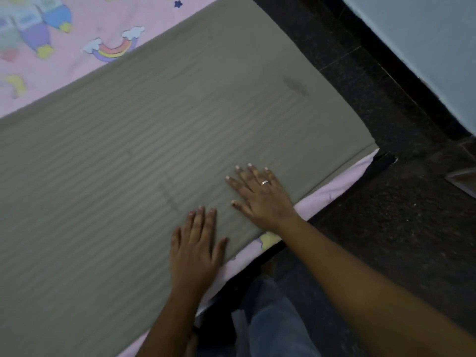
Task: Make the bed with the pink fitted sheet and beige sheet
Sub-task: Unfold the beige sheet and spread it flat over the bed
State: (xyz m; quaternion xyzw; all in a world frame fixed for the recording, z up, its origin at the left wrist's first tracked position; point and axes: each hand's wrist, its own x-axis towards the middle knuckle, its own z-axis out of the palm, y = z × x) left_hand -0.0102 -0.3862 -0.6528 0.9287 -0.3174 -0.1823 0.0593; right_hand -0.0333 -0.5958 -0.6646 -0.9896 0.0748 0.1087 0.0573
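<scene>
A beige striped sheet [144, 150] lies spread flat over most of the bed. Beneath it the pink fitted sheet [74, 39], printed with rainbows and cartoon figures, shows at the top left and as a narrow strip along the near edge. My left hand [198, 248] rests flat on the beige sheet close to that near edge, fingers straight. My right hand [260, 199], with a ring on one finger, presses flat on the sheet just to the right, fingers spread.
Dark speckled floor [386, 215] runs along the bed's right and near sides. A pale wall [425, 47] stands at the upper right. My legs in blue jeans [273, 313] are against the bed's near edge.
</scene>
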